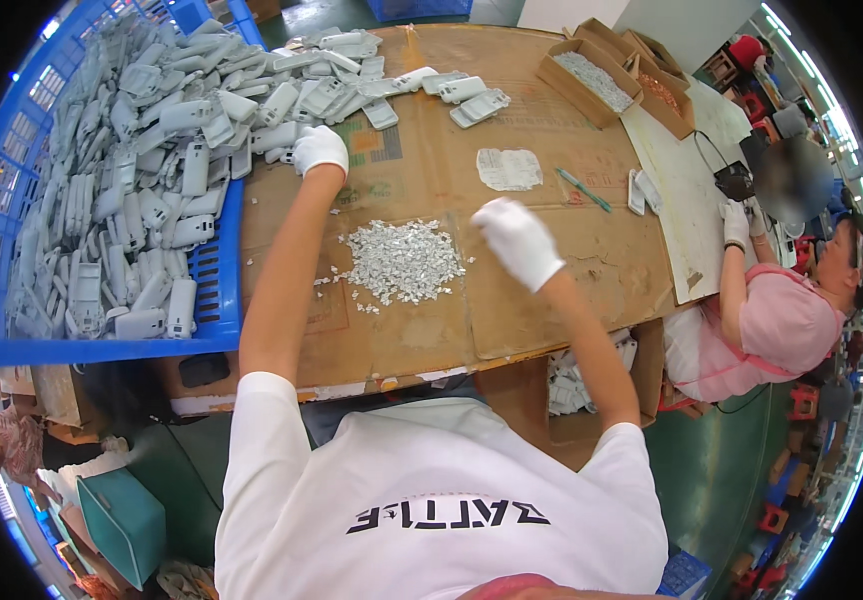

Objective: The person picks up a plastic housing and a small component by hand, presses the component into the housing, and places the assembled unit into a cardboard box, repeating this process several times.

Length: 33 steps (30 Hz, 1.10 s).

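Left-hand fingers [307, 143] curled at white plastic casings [195, 168], right-hand fingers [492, 216] hung half-bent over the counter [432, 150], any grip was hidden from me

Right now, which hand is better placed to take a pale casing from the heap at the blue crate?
Probably the left hand: it is at the edge of the pale casings. The right hand is farther off, beyond the small silvery pieces.
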Available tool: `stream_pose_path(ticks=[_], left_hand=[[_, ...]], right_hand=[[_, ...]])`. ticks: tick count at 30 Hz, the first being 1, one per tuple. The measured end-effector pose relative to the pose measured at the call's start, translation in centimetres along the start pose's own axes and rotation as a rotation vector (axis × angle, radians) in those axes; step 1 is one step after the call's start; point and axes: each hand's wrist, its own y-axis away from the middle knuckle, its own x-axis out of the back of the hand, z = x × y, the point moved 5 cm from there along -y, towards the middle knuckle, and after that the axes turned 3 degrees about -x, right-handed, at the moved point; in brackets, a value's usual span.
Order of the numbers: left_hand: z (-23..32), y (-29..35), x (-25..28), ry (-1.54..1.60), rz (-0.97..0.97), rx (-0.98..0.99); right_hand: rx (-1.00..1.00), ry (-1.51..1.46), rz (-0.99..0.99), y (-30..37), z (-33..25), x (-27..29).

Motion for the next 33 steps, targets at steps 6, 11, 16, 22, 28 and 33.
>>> stream_pose_path(ticks=[6, 11, 16, 22, 28, 33], left_hand=[[-2.4, 4.0, 1.1, -0.138, -0.065, -0.150], [-5.9, 6.4, -1.0, 0.286, -0.101, 0.015], [-6.0, 10.7, 1.9, 0.299, -0.087, -0.205], [-6.3, 12.9, 2.5, 0.095, -0.046, -0.240], [-5.7, 14.4, 0.8, -0.116, -0.005, -0.245], [-5.4, 16.1, 1.8, 0.017, 0.160, -0.354]], right_hand=[[0.086, -0.041, 0.011, -0.1, -3.6, -2.7], [0.156, 0.017, -0.051, 0.6, -3.4, -3.4], [0.087, 0.143, -0.174, 1.0, -2.4, -4.1], [-0.103, 0.053, -0.297, -0.3, -1.6, -4.5], [-0.159, 0.060, -0.275, -0.5, -2.1, -4.6], [-0.242, 0.169, -0.119, 0.8, -0.2, -4.2]])
